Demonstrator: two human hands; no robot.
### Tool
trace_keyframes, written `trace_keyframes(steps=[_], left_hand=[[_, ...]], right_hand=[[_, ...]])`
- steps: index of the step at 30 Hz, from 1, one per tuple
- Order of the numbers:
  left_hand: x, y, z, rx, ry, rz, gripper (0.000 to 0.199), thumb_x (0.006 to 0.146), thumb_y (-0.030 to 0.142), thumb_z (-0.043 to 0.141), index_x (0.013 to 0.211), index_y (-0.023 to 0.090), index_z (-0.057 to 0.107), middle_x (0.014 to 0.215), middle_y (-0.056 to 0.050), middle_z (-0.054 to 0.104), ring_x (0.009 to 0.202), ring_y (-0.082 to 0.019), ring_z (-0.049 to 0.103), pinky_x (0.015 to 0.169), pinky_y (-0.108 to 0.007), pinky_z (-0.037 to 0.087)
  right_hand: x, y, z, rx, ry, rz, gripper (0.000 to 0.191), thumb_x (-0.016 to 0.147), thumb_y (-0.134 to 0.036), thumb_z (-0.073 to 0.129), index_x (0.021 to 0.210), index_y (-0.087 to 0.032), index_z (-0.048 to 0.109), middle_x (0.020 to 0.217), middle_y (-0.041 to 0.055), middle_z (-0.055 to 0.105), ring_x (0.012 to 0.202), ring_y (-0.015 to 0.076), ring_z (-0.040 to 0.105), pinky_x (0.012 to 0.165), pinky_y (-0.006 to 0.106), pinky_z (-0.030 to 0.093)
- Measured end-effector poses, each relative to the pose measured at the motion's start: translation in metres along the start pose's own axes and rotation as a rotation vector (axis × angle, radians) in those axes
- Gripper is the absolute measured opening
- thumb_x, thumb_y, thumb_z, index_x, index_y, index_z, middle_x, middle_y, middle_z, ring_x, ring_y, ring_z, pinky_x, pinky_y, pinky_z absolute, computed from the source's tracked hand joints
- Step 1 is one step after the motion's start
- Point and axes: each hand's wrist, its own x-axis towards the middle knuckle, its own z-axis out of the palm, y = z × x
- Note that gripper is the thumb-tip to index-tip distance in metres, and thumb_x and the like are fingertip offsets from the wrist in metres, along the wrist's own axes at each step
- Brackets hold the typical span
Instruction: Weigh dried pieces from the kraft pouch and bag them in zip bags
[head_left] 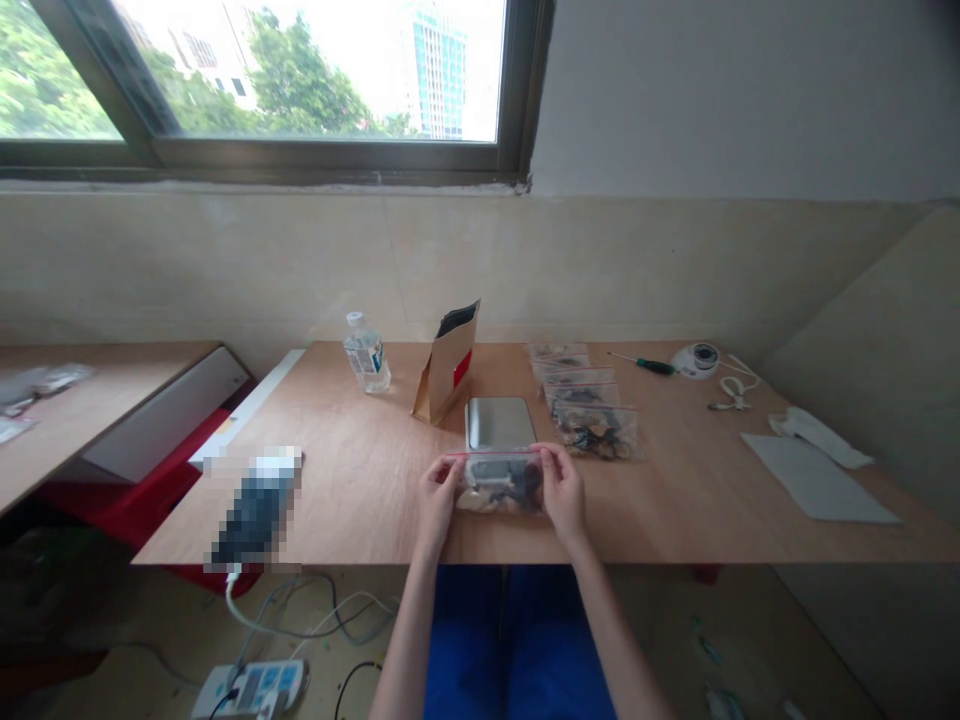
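Note:
A clear zip bag (500, 484) with a red strip along its top is stretched between my two hands near the table's front edge. My left hand (440, 495) pinches its upper left corner, and my right hand (561, 492) pinches the upper right one. Dark and tan pieces show through the plastic, too blurred to name. Just behind the bag lies a flat silver kitchen scale (500, 420), its near part hidden by the bag. To the right, several similar filled zip bags (596, 430) lie overlapping in a row running back.
Behind the scale stands a brown paper bag (448, 370), beside a water bottle (367, 355). A pixelated phone (256, 510) lies at left with a cable. At right are a screwdriver (654, 366), a white dome camera (696, 361) and a white sheet (817, 480).

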Motion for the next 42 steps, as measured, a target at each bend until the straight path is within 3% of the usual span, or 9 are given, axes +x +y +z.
trace_keyframes(steps=[9, 13, 16, 21, 29, 37, 42], left_hand=[[0.007, -0.008, 0.013, -0.005, 0.043, -0.011, 0.037, 0.069, 0.049, 0.066, 0.075, 0.012, 0.062, 0.049, 0.006, 0.041, 0.042, -0.004, 0.034, 0.040, -0.017, 0.025], [0.007, -0.009, 0.013, 0.020, 0.045, -0.010, 0.040, 0.071, 0.051, 0.063, 0.078, 0.013, 0.063, 0.051, 0.006, 0.042, 0.041, -0.004, 0.033, 0.039, -0.016, 0.022], [0.007, -0.010, 0.011, 0.044, 0.058, 0.003, 0.040, 0.073, 0.052, 0.060, 0.080, 0.012, 0.065, 0.051, 0.006, 0.043, 0.042, -0.004, 0.035, 0.040, -0.016, 0.024], [0.006, -0.009, 0.008, 0.027, 0.097, -0.018, 0.039, 0.072, 0.052, 0.061, 0.076, 0.013, 0.065, 0.049, 0.005, 0.045, 0.044, -0.006, 0.039, 0.042, -0.017, 0.029], [0.004, -0.004, 0.009, -0.003, 0.127, -0.023, 0.035, 0.069, 0.045, 0.066, 0.083, 0.012, 0.068, 0.062, -0.001, 0.059, 0.055, -0.010, 0.051, 0.051, -0.019, 0.038], [0.005, -0.007, 0.007, 0.052, 0.122, 0.059, 0.030, 0.073, 0.041, 0.064, 0.085, 0.013, 0.068, 0.072, -0.002, 0.064, 0.066, -0.011, 0.055, 0.064, -0.021, 0.041], [0.006, -0.011, 0.006, 0.073, 0.149, 0.078, 0.031, 0.073, 0.041, 0.063, 0.084, 0.013, 0.068, 0.074, -0.004, 0.066, 0.070, -0.013, 0.057, 0.068, -0.023, 0.042]], right_hand=[[0.008, 0.035, -0.006, -0.160, 0.114, -0.049, 0.035, 0.087, -0.046, 0.044, 0.094, -0.018, 0.062, 0.096, 0.0111, 0.067, 0.087, 0.0221, 0.062, 0.077, 0.035, 0.049], [0.010, 0.032, -0.007, -0.026, 0.131, 0.083, 0.038, 0.084, -0.050, 0.048, 0.095, -0.015, 0.060, 0.088, 0.0107, 0.067, 0.069, 0.0182, 0.061, 0.060, 0.029, 0.049], [0.011, 0.030, -0.008, 0.061, 0.060, 0.178, 0.041, 0.082, -0.051, 0.050, 0.097, -0.015, 0.059, 0.082, 0.0080, 0.066, 0.061, 0.0157, 0.057, 0.053, 0.026, 0.046], [0.009, 0.032, -0.008, 0.068, -0.057, 0.167, 0.036, 0.077, -0.050, 0.058, 0.083, -0.015, 0.062, 0.078, 0.0055, 0.065, 0.072, 0.0180, 0.059, 0.064, 0.027, 0.047], [0.010, 0.038, -0.011, 0.124, 0.068, 0.193, 0.037, 0.071, -0.051, 0.064, 0.082, -0.016, 0.063, 0.076, 0.0052, 0.066, 0.070, 0.0183, 0.060, 0.065, 0.029, 0.047], [0.009, 0.033, -0.013, 0.137, 0.066, 0.197, 0.037, 0.076, -0.050, 0.059, 0.089, -0.016, 0.063, 0.087, 0.0079, 0.068, 0.083, 0.0211, 0.062, 0.076, 0.033, 0.048], [0.009, 0.033, -0.012, 0.131, 0.079, 0.168, 0.034, 0.078, -0.048, 0.059, 0.088, -0.016, 0.062, 0.085, 0.0071, 0.067, 0.080, 0.0194, 0.062, 0.073, 0.030, 0.048]])
